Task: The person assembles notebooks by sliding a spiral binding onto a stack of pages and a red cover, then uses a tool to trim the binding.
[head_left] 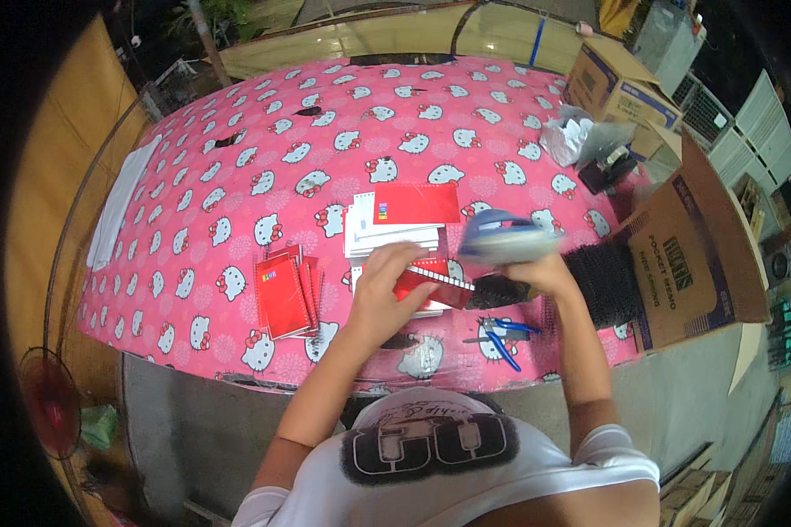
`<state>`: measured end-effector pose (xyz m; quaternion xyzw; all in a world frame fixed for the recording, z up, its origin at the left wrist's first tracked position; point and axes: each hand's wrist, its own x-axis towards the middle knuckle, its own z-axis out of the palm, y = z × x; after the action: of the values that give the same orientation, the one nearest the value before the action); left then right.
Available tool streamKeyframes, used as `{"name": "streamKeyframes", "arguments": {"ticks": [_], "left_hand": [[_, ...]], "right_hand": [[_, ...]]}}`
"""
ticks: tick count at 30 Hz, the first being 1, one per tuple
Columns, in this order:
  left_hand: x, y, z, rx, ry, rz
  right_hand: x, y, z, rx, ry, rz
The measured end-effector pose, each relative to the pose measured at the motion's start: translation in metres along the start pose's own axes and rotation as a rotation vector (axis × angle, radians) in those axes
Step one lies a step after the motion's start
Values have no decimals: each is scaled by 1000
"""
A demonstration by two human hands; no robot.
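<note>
Head view, left grip pinching one red notebook, right grip clutching one blurred tool, two notebook stacks.

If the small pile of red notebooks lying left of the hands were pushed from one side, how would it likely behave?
The pile of red notebooks would probably fan out further rather than slide as one block: its covers already lie staggered. Each looks thin, so likely light and somewhat bendy. The pink patterned cloth beneath may drag and wrinkle under a push.
</note>
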<state>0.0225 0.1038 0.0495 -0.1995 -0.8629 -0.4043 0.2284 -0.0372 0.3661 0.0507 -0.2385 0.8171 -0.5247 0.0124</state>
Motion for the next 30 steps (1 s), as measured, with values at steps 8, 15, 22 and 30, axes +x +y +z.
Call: {"name": "streamKeyframes", "arguments": {"ticks": [8, 15, 22, 30], "left_hand": [[-21, -40, -2, -762, 79, -316], [-34, -57, -7, -932, 73, -501], [-31, -52, -6, -1058, 89, -465], [1, 18, -43, -434, 423, 73]], "right_hand": [[18, -28, 16, -79, -47, -107], [15, -36, 24, -150, -114, 0], [-2, 34, -4, -284, 549, 127], [-27, 68, 37, -921, 402, 61]]}}
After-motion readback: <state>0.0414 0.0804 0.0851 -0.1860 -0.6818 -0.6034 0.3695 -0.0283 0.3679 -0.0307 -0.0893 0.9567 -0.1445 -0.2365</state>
